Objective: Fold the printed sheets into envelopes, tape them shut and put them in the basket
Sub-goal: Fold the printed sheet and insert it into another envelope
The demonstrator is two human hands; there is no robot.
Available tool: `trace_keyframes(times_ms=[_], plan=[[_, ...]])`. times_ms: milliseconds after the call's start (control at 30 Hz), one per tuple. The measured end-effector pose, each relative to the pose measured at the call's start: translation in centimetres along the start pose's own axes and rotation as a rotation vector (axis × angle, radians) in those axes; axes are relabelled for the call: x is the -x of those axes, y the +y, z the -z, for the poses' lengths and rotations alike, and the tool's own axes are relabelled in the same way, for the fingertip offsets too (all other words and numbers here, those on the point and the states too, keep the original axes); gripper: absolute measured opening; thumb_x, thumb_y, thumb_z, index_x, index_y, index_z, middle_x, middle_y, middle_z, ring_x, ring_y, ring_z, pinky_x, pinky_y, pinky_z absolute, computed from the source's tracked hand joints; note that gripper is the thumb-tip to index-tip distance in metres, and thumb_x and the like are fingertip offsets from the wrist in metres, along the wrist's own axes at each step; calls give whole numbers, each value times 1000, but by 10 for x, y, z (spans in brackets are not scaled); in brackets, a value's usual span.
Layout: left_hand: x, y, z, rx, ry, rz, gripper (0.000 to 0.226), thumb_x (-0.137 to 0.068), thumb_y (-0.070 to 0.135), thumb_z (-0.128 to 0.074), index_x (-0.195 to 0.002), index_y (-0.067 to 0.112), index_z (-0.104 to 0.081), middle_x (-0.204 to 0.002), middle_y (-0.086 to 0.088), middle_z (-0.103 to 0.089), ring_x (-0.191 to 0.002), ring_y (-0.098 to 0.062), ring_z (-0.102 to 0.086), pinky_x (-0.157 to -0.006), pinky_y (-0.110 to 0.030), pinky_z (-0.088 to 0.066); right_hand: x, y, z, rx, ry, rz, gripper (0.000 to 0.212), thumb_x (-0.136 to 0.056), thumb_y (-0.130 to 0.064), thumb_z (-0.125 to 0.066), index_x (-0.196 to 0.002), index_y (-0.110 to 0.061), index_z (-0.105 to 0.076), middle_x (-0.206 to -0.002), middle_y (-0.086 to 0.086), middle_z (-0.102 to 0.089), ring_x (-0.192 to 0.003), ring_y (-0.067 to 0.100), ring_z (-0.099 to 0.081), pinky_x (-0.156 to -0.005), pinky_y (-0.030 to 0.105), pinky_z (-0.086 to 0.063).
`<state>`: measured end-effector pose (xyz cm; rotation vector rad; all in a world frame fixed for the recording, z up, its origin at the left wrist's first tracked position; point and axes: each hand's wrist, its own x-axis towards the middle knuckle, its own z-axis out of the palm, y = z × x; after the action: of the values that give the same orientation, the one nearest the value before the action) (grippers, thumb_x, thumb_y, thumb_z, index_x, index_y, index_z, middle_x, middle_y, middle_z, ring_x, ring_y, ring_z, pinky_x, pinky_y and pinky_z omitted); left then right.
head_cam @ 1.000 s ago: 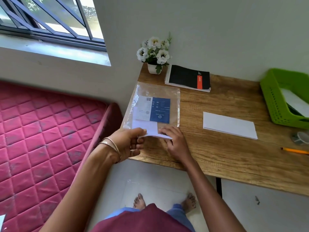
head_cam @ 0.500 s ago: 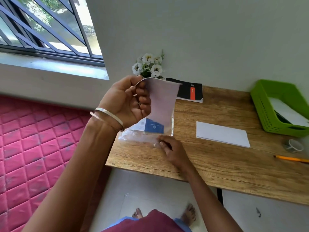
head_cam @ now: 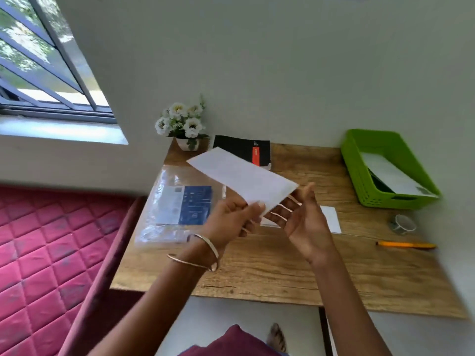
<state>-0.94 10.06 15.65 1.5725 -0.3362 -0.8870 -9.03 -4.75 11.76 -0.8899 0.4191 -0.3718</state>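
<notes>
A white envelope hangs in the air above the desk, tilted with its far end toward the flowers. My left hand pinches its near corner between thumb and fingers. My right hand is under the near right end with straight spread fingers touching the paper from below. A clear plastic packet with a blue printed label lies flat at the desk's left. Folded white sheets lie behind my right hand. The green basket at the right holds white paper. A tape roll sits in front of the basket.
A black spiral notebook and a pot of white flowers stand at the desk's back edge. An orange pencil lies at the right. A red quilted mattress borders the wooden desk on the left.
My left hand pulled the envelope out of the plastic packet, lifted it and turned it flat. My right hand left the packet and came up under the envelope. The view tilted upward.
</notes>
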Motion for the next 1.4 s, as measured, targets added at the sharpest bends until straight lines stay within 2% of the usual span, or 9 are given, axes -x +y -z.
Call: trace_keyframes(times_ms=[133,267,400,500,567,700,833,967,1400], plan=[[-17,-24,-46,-88,-15,95,16,-88,26,-62,-76,15,-65,-70,-3,-64,-60,-13,-54,-52,-21,-42,-7,-23,24,234,132,15,24,-82,-20,-67,-103,-9,-64,-98,6,-72,-93,23,-67,-64,31,-57],[-27,-30,-70,-438,-295,125,8,-89,26,-60,-87,21,-66,-75,5,-64,-59,0,-57,-52,-13,-45,-18,-34,57,312,212,-20,12,-84,-4,-66,-90,-14,-62,-90,2,-72,-82,15,-66,-57,25,-52],[-42,-22,-84,-853,-12,-269,6,-82,31,-66,-80,29,-61,-74,15,-58,-71,-2,-54,-61,-13,-40,-25,-44,86,372,224,-51,15,-85,-4,-66,-95,-15,-62,-98,7,-71,-86,18,-66,-60,29,-52],[-61,-22,-90,-1083,129,-580,51,-76,37,-70,-122,28,-48,-118,3,-51,-110,-15,-45,-90,-30,-42,-31,-50,105,405,235,-88,18,-86,-5,-65,-100,-14,-60,-107,12,-70,-92,23,-66,-70,34,-53],[-76,-27,-89,-1373,109,-649,94,-68,47,-74,-143,26,-21,-146,-4,-30,-135,-26,-27,-109,-46,-25,-32,-56,114,441,222,-120,17,-86,-8,-65,-100,-16,-59,-108,11,-69,-95,23,-65,-68,33,-53],[-99,-36,-91,-1723,21,-685,139,-43,66,-77,-148,20,0,-155,-11,-16,-143,-33,-10,-107,-67,-1,-32,-69,125,501,152,-172,19,-87,-8,-65,-105,-15,-61,-100,6,-71,-88,18,-68,-61,30,-52],[-111,-40,-95,-1825,-30,-661,144,-41,67,-77,-148,18,6,-150,-9,-30,-141,-29,-20,-103,-72,1,-31,-76,133,533,39,-202,13,-88,-6,-62,-90,-18,-61,-86,0,-71,-79,13,-67,-58,27,-51],[-112,-42,-100,-1797,46,-668,131,-41,68,-75,-147,18,-18,-127,-9,-51,-122,-31,-48,-100,-75,-3,-32,-78,141,550,25,-225,24,-85,-1,-64,-104,-16,-60,-96,6,-68,-84,17,-66,-60,29,-52],[-115,-61,-74,-1773,100,-483,119,-35,80,-65,-131,15,-40,-120,-10,-53,-116,-32,-51,-99,-77,-1,-39,-59,143,466,199,-152,43,-82,17,-55,-105,-19,-60,-92,10,-69,-82,22,-67,-71,41,-55]])
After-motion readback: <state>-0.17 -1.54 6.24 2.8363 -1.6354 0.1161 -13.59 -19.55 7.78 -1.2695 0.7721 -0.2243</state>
